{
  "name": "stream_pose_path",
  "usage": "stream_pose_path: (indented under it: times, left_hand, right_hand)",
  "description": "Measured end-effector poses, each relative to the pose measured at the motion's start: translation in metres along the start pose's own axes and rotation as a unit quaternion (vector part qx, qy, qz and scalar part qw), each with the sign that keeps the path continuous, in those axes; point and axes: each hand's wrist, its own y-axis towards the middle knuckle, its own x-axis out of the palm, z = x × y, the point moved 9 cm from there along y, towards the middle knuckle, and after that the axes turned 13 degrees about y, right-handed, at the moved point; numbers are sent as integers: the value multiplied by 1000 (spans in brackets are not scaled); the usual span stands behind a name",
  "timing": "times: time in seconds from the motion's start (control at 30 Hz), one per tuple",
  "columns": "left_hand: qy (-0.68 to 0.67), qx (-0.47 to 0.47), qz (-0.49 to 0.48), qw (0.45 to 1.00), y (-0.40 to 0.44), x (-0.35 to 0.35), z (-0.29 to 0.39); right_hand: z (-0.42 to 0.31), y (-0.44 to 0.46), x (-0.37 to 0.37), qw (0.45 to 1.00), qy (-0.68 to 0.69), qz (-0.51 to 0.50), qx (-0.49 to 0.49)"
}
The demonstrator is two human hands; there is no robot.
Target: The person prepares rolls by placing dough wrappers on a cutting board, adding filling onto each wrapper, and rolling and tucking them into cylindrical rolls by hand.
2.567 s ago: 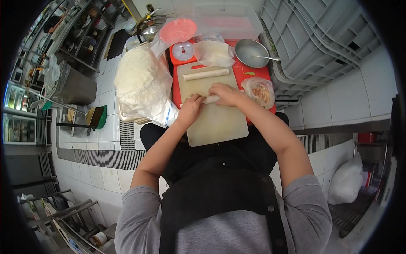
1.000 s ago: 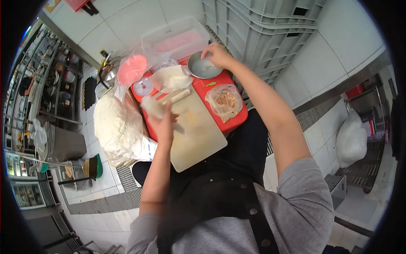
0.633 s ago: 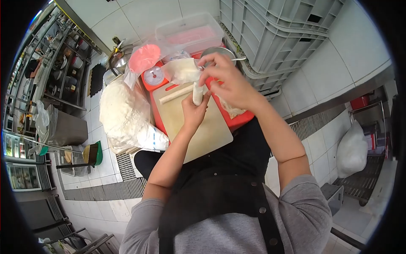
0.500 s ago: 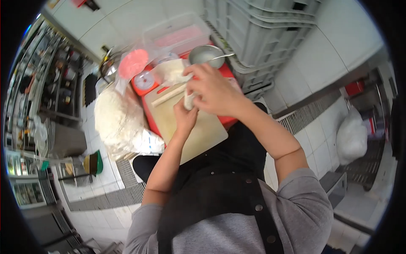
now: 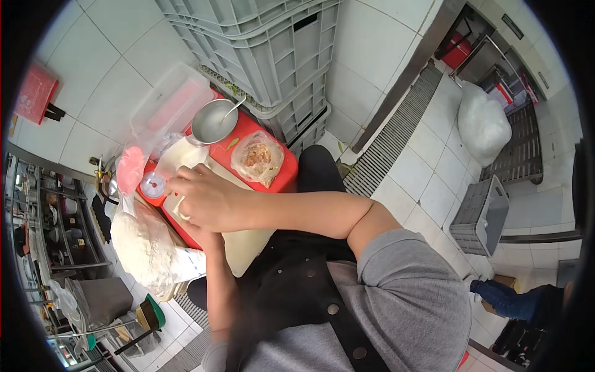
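Note:
Over the upper part of the cutting board, my right hand closes its fingers on a white roll. My left hand is wrapped round the roll's lower part, mostly hidden behind the right hand. The second roll on the board is out of sight behind my hands. Near my fingers lie white wrapper sheets and a small scale. A metal bowl holds liquid and a spoon. Beside it sits an open plastic bag of filling.
A large bag of white food stands left of the board. A clear plastic tub and a pink dish are behind. Stacked grey crates rise beyond the red surface. Part of another person shows at the lower right.
The view has turned to the right, so the board and bowl appear further left. My hands remain together on the roll, with the right now in front of the left.

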Motion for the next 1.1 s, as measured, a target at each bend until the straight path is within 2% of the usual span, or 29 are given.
stream_pose_path:
  times: [0.03,0.07,0.23,0.33,0.4,0.43,0.5,0.57,0.63,0.7,0.73,0.77,0.83,0.9,1.1]
  left_hand:
    - [19,5,16,1000,1,-3,2]
    - [-22,7,69,997,0,-10,5]
    - [19,81,43,996,7,-17,48]
    - [117,106,117,980,8,-30,55]
    - [45,100,115,987,7,-34,47]
    - [54,96,131,985,6,-37,49]
    - [53,135,81,986,8,-26,66]
    - [83,111,56,989,11,-25,70]
    - [29,46,70,996,18,-20,49]
    - [-16,46,92,995,21,-20,43]
    - [36,62,94,993,20,-24,50]
    - [88,78,91,989,20,-27,58]
    - [80,77,100,989,20,-25,53]
    - [63,83,97,990,19,-23,56]
    - [123,153,139,971,13,-26,83]
  right_hand:
    - [-7,0,-9,998,25,44,-21]
    - [-11,1,-10,999,25,44,-19]
    - [-29,2,-9,995,-50,77,-47]
    - [-33,3,-10,993,-21,102,-61]
    - [-34,4,-12,993,15,91,-68]
    - [-32,5,-14,993,40,85,-69]
    - [-29,5,-16,993,61,51,-84]
    - [-19,6,-31,976,203,68,-45]
    - [-15,1,-47,973,200,110,-35]
    - [-19,-5,-51,989,103,99,-26]
    - [-19,-9,-45,988,120,86,-37]
    - [-22,-17,-36,992,82,77,-64]
    - [-31,-23,-18,992,49,68,-94]
    - [-33,-28,-9,996,23,63,-67]
    - [-34,-24,-5,989,-65,111,-69]
